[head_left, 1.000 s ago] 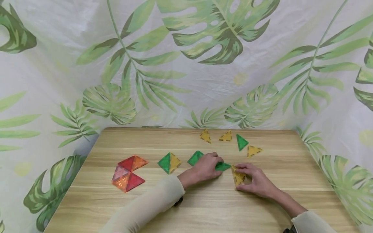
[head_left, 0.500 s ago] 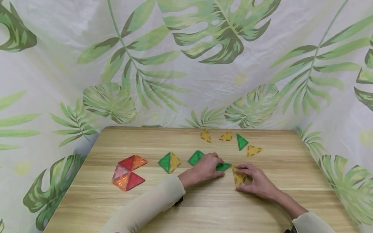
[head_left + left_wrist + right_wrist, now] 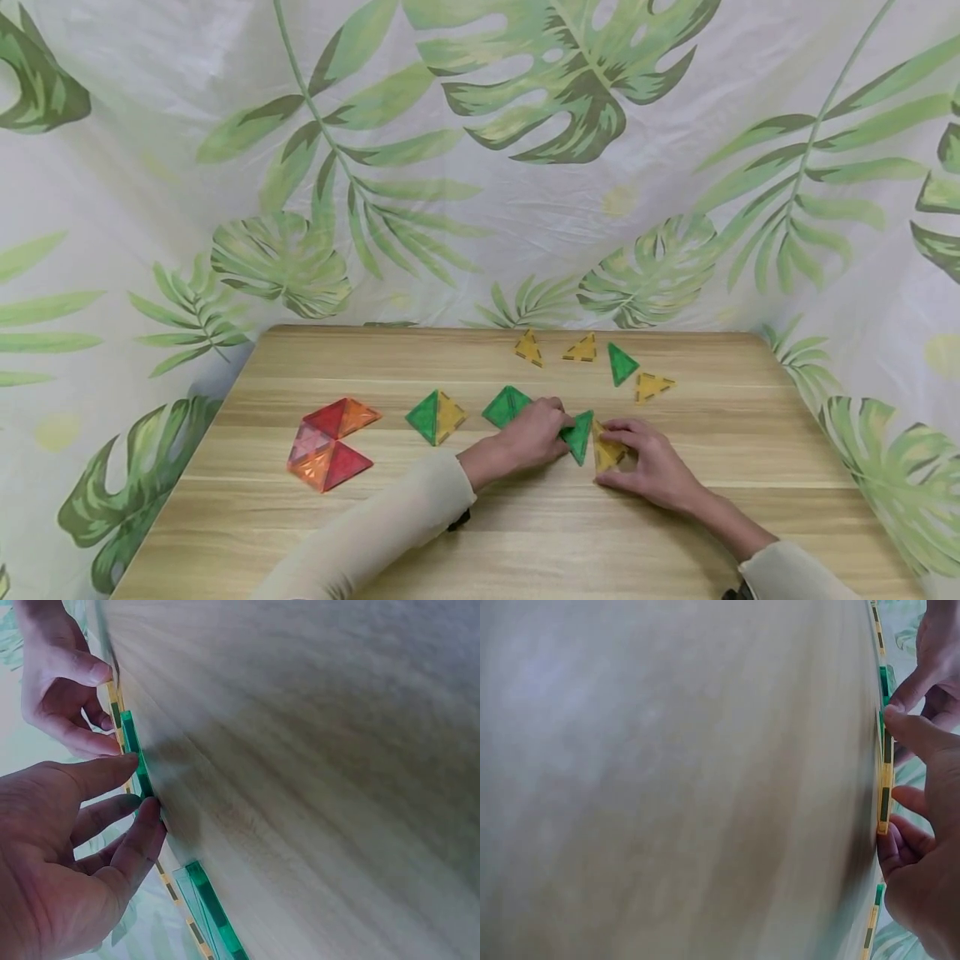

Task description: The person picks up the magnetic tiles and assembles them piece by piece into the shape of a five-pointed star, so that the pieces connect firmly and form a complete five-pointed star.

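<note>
Leaf-print cloth, hung behind; wooden table, grain-patterned top; left hand, fingertips pinching a green triangle tile; right hand, thumb and fingers spanning and gripping a yellow triangle tile, the two tiles just beside each other right of the tabletop's centre, a narrow wedge between them. Handling, by judgement: keep both tiles flat, turn the facing sides parallel before easing them together, and hold fingertips clear of the meeting edges. Markings: dark bars edging the yellow tile; no brand, label or writing legible.
</note>
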`<state>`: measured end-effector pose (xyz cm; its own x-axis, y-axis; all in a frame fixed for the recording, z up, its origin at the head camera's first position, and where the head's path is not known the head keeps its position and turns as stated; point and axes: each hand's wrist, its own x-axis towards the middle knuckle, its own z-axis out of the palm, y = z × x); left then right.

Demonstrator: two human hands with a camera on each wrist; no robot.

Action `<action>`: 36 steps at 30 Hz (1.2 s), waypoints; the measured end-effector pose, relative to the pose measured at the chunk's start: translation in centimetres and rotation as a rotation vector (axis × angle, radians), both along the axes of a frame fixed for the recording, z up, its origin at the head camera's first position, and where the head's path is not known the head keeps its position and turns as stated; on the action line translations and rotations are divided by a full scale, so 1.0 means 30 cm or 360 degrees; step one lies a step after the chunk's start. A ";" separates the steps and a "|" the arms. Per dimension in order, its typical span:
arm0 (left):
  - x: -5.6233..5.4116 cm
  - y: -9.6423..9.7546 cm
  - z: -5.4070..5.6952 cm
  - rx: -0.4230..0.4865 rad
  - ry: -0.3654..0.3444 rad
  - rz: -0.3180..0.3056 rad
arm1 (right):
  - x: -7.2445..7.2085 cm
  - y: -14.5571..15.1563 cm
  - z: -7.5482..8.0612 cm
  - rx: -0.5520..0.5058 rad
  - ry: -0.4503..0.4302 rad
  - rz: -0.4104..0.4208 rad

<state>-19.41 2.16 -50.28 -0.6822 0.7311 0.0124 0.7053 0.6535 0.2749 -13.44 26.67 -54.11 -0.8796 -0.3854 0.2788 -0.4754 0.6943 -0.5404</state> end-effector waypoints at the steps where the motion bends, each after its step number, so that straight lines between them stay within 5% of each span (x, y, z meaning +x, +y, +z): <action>1: 0.000 0.000 0.000 0.0002 -0.0002 -0.0004 | -0.001 -0.003 0.000 0.0001 -0.0008 -0.0009; 19: -0.007 -0.004 0.015 0.0010 -0.0040 -0.0125 | -0.033 -0.026 0.008 0.0014 -0.0020 -0.0041; 29: -0.010 -0.016 0.015 0.0049 -0.0100 -0.0132 | -0.033 -0.022 0.008 0.0066 -0.0016 -0.0005; 36: -0.052 -0.050 0.026 0.0201 -0.0160 -0.0054 | -0.060 -0.006 0.042 0.0067 -0.0062 0.0016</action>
<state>-20.96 0.66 -49.49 -0.6595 0.7507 0.0385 0.6913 0.5855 0.4236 -15.23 26.48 -52.86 -0.8857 -0.4046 0.2277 -0.4614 0.7120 -0.5293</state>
